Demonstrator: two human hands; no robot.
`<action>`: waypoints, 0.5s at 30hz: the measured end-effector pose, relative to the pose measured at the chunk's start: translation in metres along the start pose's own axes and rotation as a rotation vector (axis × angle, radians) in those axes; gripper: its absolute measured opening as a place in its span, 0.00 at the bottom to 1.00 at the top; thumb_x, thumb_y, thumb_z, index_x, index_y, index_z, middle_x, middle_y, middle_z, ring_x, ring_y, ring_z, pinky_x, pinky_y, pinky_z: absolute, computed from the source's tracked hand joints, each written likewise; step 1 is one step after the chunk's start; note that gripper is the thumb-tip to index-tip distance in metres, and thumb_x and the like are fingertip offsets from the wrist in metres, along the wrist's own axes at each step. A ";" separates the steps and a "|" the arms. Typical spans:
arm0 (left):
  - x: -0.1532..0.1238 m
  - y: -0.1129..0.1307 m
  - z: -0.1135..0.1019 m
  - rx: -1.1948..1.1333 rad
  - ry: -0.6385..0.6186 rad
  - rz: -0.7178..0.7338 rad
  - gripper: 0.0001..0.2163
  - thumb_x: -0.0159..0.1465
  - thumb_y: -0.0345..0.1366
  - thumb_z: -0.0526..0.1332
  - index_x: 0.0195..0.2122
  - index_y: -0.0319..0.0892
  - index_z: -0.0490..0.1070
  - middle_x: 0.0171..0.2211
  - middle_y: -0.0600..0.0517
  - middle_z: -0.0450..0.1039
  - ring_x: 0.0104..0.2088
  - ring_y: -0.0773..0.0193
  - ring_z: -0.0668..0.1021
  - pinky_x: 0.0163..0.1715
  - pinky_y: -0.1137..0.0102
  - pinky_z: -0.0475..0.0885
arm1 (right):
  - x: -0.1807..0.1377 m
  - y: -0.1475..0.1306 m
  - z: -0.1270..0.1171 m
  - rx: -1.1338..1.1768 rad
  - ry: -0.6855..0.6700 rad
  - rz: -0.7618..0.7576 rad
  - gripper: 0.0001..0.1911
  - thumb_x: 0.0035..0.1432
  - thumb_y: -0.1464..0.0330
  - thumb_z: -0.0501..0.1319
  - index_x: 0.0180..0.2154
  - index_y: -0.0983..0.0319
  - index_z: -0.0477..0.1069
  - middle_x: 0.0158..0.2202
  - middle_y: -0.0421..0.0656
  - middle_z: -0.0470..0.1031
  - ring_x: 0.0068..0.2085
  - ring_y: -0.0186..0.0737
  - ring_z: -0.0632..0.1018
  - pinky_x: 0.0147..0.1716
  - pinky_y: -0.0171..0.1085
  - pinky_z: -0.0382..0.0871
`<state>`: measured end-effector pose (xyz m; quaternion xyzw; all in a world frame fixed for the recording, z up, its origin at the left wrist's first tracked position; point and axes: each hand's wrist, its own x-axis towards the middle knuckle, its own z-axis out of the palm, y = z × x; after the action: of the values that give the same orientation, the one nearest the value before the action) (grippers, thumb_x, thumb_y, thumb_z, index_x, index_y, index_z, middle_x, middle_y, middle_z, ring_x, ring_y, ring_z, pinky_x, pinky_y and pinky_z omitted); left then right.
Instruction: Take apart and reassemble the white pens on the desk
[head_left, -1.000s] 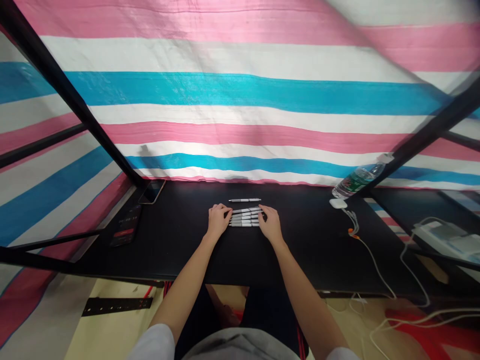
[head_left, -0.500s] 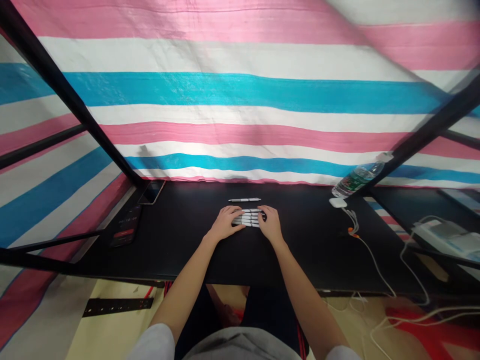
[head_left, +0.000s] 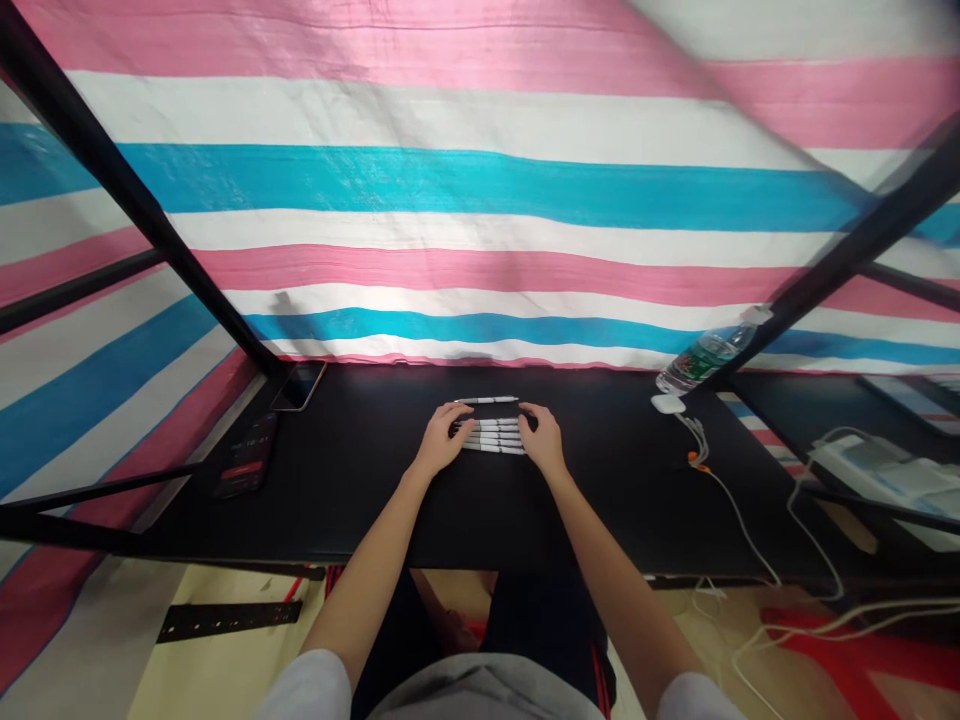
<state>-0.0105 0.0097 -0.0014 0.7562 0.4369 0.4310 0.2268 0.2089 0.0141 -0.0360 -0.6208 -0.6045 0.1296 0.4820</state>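
Observation:
Several white-and-grey pens [head_left: 493, 437] lie side by side in a row on the black tabletop, pointing left to right. A single pen [head_left: 487, 400] lies a little beyond them, parallel to the row. My left hand [head_left: 444, 437] is at the row's left ends, its thumb near or touching them. Its index fingertip reaches close to the left end of the single pen. My right hand [head_left: 543, 438] is at the right ends, thumb beside the pens and fingertips reaching forward near the single pen's right end. Both hands have thumb and fingers apart, with nothing gripped.
A phone [head_left: 247, 455] with a lit timer and a tablet-like device [head_left: 300, 387] lie at the left. At the right stand a water bottle [head_left: 705, 360] and a white charger [head_left: 667, 403] with cables. Black frame bars and a striped sheet [head_left: 480, 190] surround the table.
My hands have eased apart from the sides of the row, and their fingers have moved forward toward the single pen. More of the pens in the row now shows.

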 end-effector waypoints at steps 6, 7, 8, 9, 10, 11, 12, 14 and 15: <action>0.005 -0.007 -0.001 -0.084 0.187 -0.129 0.13 0.67 0.40 0.53 0.39 0.41 0.75 0.40 0.46 0.75 0.42 0.61 0.76 0.44 0.66 0.71 | 0.032 -0.001 0.017 -0.139 -0.060 -0.095 0.18 0.53 0.72 0.55 0.44 0.60 0.77 0.43 0.50 0.71 0.45 0.48 0.72 0.48 0.47 0.67; 0.005 -0.007 -0.001 -0.093 0.203 -0.145 0.13 0.67 0.40 0.53 0.39 0.41 0.75 0.40 0.46 0.75 0.42 0.61 0.76 0.43 0.66 0.71 | 0.036 -0.002 0.022 -0.160 -0.084 -0.102 0.18 0.54 0.72 0.56 0.45 0.60 0.77 0.44 0.50 0.71 0.45 0.49 0.71 0.48 0.48 0.67; 0.005 -0.007 -0.001 -0.102 0.218 -0.160 0.13 0.67 0.40 0.53 0.39 0.41 0.75 0.40 0.46 0.75 0.41 0.61 0.76 0.42 0.67 0.72 | 0.039 -0.004 0.026 -0.183 -0.111 -0.097 0.17 0.53 0.72 0.57 0.44 0.60 0.77 0.45 0.51 0.70 0.45 0.49 0.71 0.48 0.48 0.67; 0.005 -0.008 -0.001 -0.111 0.230 -0.173 0.13 0.67 0.39 0.53 0.39 0.40 0.75 0.40 0.46 0.75 0.41 0.61 0.77 0.42 0.67 0.72 | 0.042 -0.005 0.029 -0.207 -0.139 -0.090 0.16 0.53 0.72 0.59 0.44 0.59 0.78 0.45 0.51 0.70 0.45 0.50 0.70 0.48 0.49 0.66; 0.005 -0.008 -0.001 -0.117 0.238 -0.183 0.12 0.67 0.39 0.53 0.39 0.40 0.75 0.40 0.46 0.75 0.41 0.61 0.77 0.42 0.67 0.72 | 0.044 -0.006 0.032 -0.231 -0.160 -0.090 0.14 0.53 0.71 0.60 0.42 0.59 0.79 0.45 0.51 0.70 0.46 0.50 0.70 0.47 0.49 0.66; 0.005 -0.008 -0.001 -0.120 0.244 -0.192 0.12 0.66 0.38 0.54 0.39 0.40 0.75 0.40 0.46 0.75 0.41 0.61 0.77 0.42 0.67 0.72 | 0.045 -0.007 0.034 -0.249 -0.178 -0.099 0.12 0.52 0.71 0.61 0.39 0.59 0.79 0.45 0.51 0.71 0.47 0.51 0.70 0.46 0.49 0.66; 0.004 -0.009 0.000 -0.122 0.249 -0.200 0.12 0.66 0.37 0.54 0.38 0.40 0.75 0.40 0.46 0.75 0.41 0.61 0.77 0.42 0.67 0.72 | 0.046 -0.009 0.034 -0.263 -0.195 -0.119 0.10 0.52 0.71 0.62 0.37 0.59 0.80 0.45 0.51 0.71 0.47 0.51 0.69 0.46 0.48 0.66; 0.004 -0.010 0.000 -0.122 0.256 -0.212 0.11 0.66 0.36 0.54 0.38 0.40 0.75 0.39 0.47 0.75 0.41 0.61 0.77 0.42 0.67 0.72 | 0.047 -0.013 0.033 -0.274 -0.223 -0.182 0.06 0.53 0.72 0.62 0.32 0.59 0.79 0.44 0.50 0.73 0.48 0.51 0.69 0.45 0.47 0.65; 0.004 -0.011 0.000 -0.121 0.259 -0.216 0.11 0.65 0.36 0.54 0.38 0.40 0.75 0.39 0.47 0.75 0.41 0.62 0.77 0.42 0.67 0.72 | 0.047 -0.016 0.030 -0.273 -0.240 -0.215 0.06 0.54 0.72 0.62 0.31 0.59 0.79 0.43 0.50 0.74 0.47 0.51 0.69 0.45 0.47 0.64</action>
<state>-0.0139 0.0190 -0.0073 0.6279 0.5145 0.5236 0.2587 0.1873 0.0659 -0.0189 -0.5927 -0.7321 0.0672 0.3290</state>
